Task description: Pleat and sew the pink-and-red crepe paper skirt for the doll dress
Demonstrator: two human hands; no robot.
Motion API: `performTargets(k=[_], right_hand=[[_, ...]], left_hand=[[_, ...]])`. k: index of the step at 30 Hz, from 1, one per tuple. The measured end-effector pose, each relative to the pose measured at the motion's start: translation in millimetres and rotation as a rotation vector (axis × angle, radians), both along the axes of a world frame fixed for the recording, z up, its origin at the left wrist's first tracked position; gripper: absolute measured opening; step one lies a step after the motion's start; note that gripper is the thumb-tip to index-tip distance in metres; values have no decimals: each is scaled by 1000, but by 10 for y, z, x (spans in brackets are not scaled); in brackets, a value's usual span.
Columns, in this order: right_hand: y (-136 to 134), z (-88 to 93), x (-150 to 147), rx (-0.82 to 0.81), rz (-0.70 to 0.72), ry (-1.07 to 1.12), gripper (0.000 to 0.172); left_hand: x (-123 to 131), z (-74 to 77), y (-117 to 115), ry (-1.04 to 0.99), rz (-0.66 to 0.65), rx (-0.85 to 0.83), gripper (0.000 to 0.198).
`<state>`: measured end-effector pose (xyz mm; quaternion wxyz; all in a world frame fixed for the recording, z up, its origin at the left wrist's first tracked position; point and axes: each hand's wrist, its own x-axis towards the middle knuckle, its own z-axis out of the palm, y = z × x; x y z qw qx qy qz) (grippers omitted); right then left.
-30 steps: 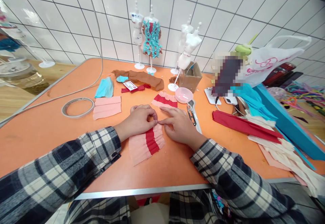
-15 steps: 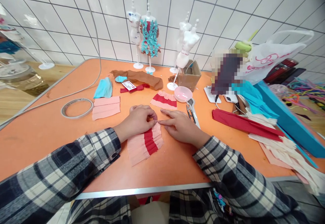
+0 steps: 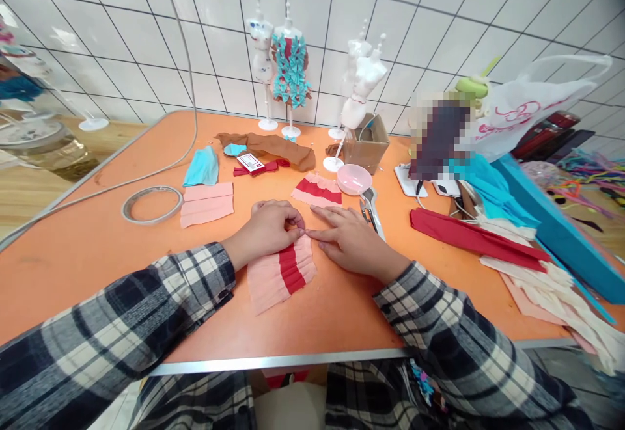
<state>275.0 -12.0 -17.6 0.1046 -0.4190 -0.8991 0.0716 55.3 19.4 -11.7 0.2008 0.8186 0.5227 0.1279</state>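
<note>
A pleated piece of pink crepe paper with a red stripe (image 3: pixel 282 272) lies on the orange table (image 3: pixel 73 248) in front of me. My left hand (image 3: pixel 266 227) is curled, its fingertips pinching the paper's top edge. Beside it my right hand (image 3: pixel 347 238) lies flat on the table, fingers stretched out, the index fingertip touching that same top corner. Both arms wear plaid sleeves.
Behind my hands lie a second pink-and-red pleated piece (image 3: pixel 317 190), a pink dish (image 3: pixel 354 179), a cutter (image 3: pixel 372 210), folded pink paper (image 3: pixel 207 203), a tape roll (image 3: pixel 152 203) and blue paper (image 3: pixel 202 166). Small mannequins (image 3: pixel 290 72) and a cardboard box (image 3: pixel 367 144) stand at the wall. Red, cream and blue paper (image 3: pixel 488 241) is piled right.
Both hands stay on the top edge of the pleated piece; the fingers have shifted only slightly. The view has moved a little.
</note>
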Motion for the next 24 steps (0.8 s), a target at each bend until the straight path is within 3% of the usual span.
performTargets(k=[9,24], right_hand=[[94,-141,6,-50,-28,250,35],[109,-163,1,-58,-18,187,33]], left_hand=[[21,25,1,-4,17,-22,19],[-2,17,35,-38,22,-48,17]])
